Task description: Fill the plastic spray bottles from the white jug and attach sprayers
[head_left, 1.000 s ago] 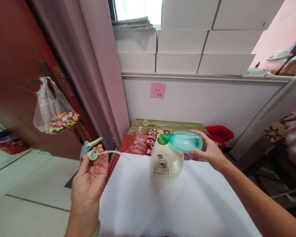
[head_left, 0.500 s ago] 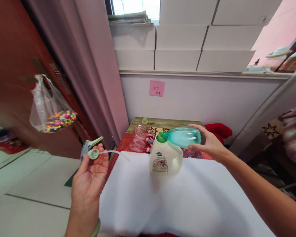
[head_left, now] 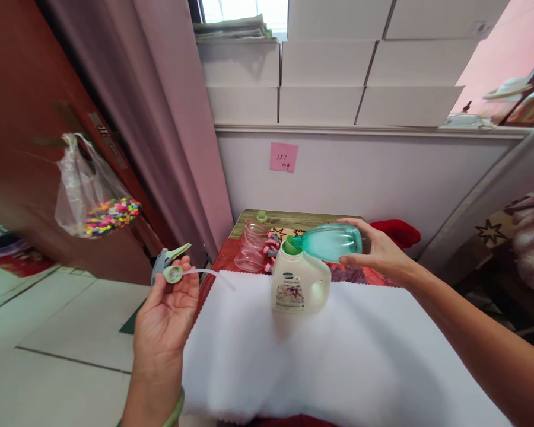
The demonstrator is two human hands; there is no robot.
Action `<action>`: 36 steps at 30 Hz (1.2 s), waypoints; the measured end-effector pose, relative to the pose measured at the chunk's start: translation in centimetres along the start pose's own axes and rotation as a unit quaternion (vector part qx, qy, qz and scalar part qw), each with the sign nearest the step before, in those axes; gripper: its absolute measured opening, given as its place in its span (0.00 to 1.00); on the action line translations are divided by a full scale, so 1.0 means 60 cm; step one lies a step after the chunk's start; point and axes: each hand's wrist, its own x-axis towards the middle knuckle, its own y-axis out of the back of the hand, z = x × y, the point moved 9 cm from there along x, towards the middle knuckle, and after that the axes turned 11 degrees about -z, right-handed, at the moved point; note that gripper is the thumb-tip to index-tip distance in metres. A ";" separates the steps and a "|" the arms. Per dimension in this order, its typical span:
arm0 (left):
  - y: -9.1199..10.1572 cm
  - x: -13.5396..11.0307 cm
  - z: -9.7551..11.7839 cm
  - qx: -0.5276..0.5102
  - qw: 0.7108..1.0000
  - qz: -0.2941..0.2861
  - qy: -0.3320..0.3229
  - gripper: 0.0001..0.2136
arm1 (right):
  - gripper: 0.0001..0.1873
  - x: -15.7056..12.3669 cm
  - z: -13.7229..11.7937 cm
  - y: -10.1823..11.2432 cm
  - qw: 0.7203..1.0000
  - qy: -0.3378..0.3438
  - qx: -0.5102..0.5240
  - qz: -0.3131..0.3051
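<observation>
My right hand (head_left: pixel 374 252) grips the base end of a teal see-through bottle (head_left: pixel 331 242), tipped almost level with its neck at the green mouth of a cream jug (head_left: pixel 300 284). Pale liquid shows inside the bottle. The jug stands upright on the white cloth (head_left: pixel 338 362), its handle on the right. Left of the cloth, my left hand (head_left: pixel 169 308) is palm up and holds a grey and green spray head (head_left: pixel 171 270) between thumb and fingers. A thin clear tube (head_left: pixel 218 274) runs from the spray head over the cloth's edge.
Behind the jug lie clear bottles (head_left: pixel 251 246) and several pink and grey spray heads (head_left: pixel 270 252) on the table. A red cloth item (head_left: pixel 396 233) is at the back right. A pink note (head_left: pixel 283 157) sticks to the wall. A bag of colourful pieces (head_left: pixel 111 216) hangs from the door.
The bottle's base end has risen slightly, so it tips more toward the jug's mouth. My left hand with the spray head has shifted a little to the right.
</observation>
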 end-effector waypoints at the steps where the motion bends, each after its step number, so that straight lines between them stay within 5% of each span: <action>1: 0.000 0.000 0.000 0.001 1.000 0.003 0.000 0.16 | 0.46 0.000 -0.003 0.001 1.000 0.002 -0.011 0.001; 36: 0.014 0.005 -0.013 0.020 1.000 -0.006 0.008 0.16 | 0.45 0.024 -0.102 0.011 0.968 0.052 -0.244 -0.038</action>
